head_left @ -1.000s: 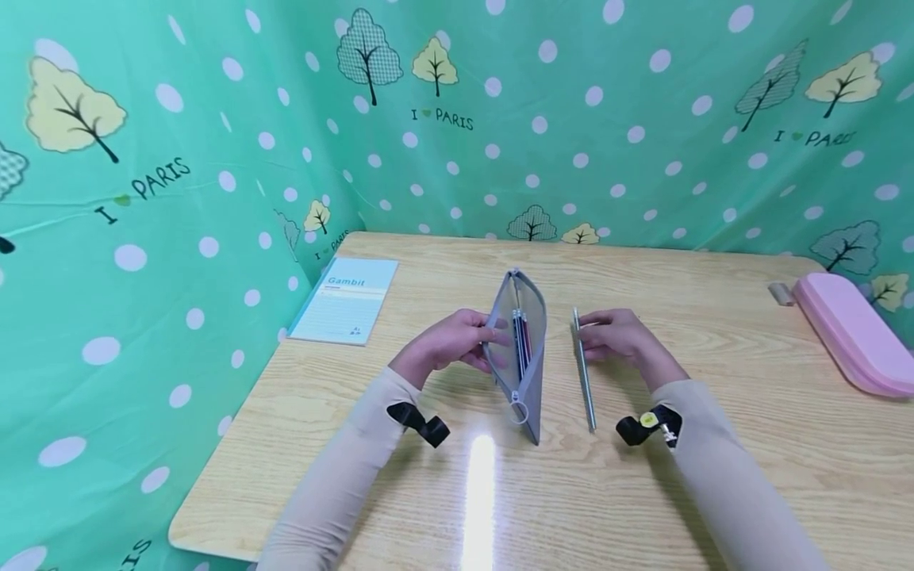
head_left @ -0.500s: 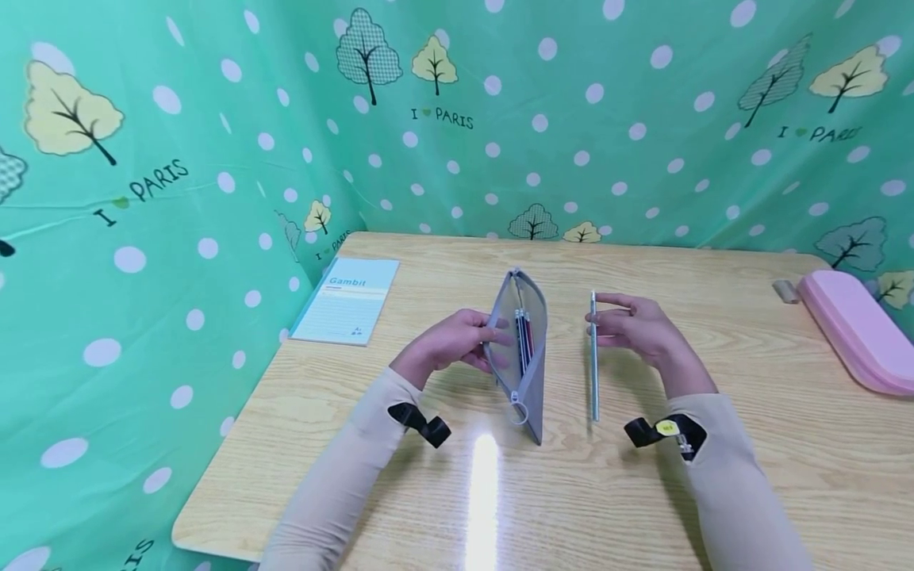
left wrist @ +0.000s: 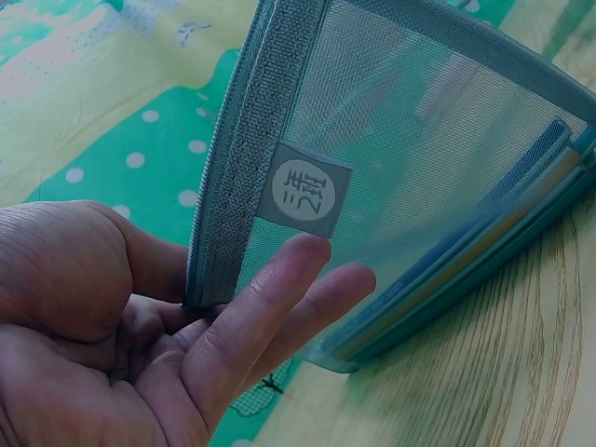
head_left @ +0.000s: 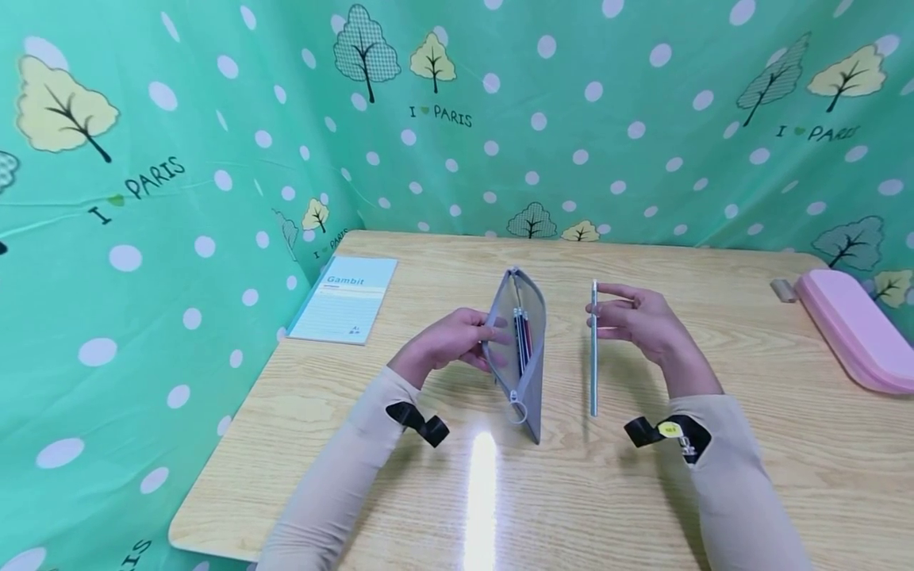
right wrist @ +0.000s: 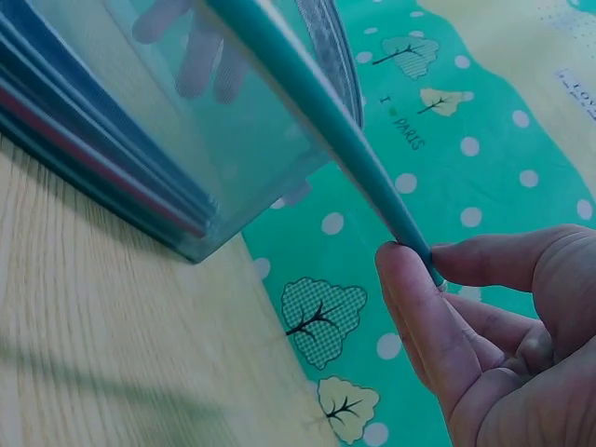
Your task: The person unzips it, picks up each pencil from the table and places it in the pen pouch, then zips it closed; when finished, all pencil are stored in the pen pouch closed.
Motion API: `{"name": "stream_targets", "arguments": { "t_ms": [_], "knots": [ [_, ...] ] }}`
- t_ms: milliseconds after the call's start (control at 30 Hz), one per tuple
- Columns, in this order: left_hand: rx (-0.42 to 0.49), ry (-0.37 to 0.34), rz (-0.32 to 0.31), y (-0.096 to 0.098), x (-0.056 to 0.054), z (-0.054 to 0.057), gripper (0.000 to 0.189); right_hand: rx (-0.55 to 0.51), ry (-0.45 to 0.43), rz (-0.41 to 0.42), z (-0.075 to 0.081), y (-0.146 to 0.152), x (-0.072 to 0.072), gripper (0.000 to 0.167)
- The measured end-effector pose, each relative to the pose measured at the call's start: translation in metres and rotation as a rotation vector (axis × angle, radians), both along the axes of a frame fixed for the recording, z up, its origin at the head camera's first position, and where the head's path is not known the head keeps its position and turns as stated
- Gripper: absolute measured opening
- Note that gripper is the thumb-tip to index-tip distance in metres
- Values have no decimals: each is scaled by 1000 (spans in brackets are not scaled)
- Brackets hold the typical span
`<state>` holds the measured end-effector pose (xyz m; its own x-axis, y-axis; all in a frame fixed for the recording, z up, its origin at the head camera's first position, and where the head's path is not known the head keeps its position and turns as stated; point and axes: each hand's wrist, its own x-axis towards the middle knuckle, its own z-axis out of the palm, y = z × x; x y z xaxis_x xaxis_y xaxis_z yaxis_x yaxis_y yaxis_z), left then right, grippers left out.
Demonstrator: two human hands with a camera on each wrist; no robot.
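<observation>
My left hand (head_left: 457,337) grips the near side of the rim of a grey mesh zip pouch (head_left: 534,396), which stands on edge with its mouth open upward. Several pencils (head_left: 524,341) lie inside it, seen through the mesh (left wrist: 447,251) in the left wrist view. To the right of the pouch, my right hand (head_left: 639,321) pinches a light blue pencil (head_left: 594,365) near its far end, between thumb and fingertips. That pencil is held above the table, apart from the pouch. A round zip-pull ring (head_left: 519,412) hangs at the pouch's near corner.
A pale blue notebook (head_left: 344,301) lies at the table's left back. At the right are a pink pencil case (head_left: 853,329) and a small grey eraser (head_left: 783,290). A green patterned cloth (head_left: 607,143) hangs behind the wooden table (head_left: 400,492).
My right hand has lifted the light blue pencil off the table and moved it slightly right and away, straightening it. The left hand and pouch have stayed in place.
</observation>
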<state>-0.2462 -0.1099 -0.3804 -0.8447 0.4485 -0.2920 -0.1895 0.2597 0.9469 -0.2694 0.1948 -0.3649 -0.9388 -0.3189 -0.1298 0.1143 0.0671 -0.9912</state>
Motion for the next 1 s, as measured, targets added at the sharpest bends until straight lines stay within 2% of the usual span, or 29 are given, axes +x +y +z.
{"name": "stream_targets", "arguments": {
  "t_ms": [400, 1000],
  "knots": [
    [-2, -6, 2, 1, 2, 3, 38, 18, 68, -34, 11, -13, 7, 62],
    [-4, 8, 0, 1, 2, 1, 36, -14, 60, -24, 22, -37, 12, 60]
  ]
}}
